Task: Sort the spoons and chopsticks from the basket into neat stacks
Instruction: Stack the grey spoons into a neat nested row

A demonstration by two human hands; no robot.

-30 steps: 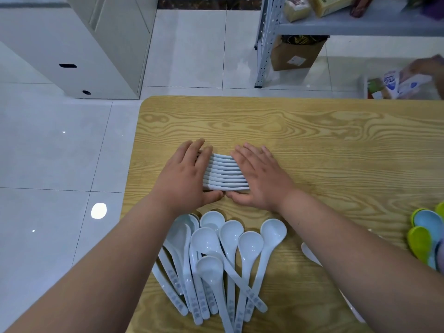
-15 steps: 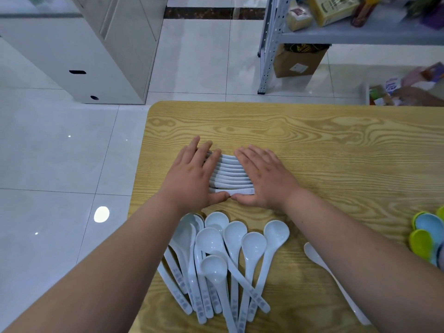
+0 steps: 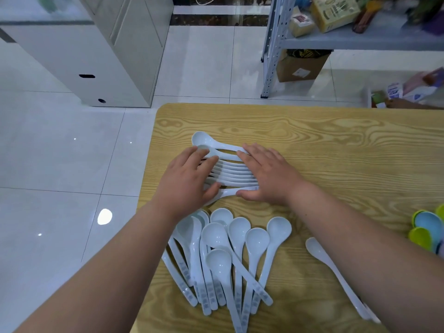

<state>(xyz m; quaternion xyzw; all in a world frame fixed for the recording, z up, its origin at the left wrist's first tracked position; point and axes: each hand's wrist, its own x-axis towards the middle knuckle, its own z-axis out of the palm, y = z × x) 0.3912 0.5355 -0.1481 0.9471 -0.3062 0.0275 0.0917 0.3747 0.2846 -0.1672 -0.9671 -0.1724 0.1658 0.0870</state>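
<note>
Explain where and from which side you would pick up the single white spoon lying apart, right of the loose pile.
Pinch the single spoon by its thin handle just behind the bowl, coming from above, fingers across its width. It lies flat on the table, bowl up, and the neck is probably the narrowest part lying clear of the right forearm.

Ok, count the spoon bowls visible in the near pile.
8 white spoon bowls: two far left, two left-centre, three fanned right, one nearest. Others may hide under the left forearm.

White spoons [image 3: 230,174]; yellow wood-grain table [image 3: 336,145]; green, blue spoons [image 3: 427,227].
</note>
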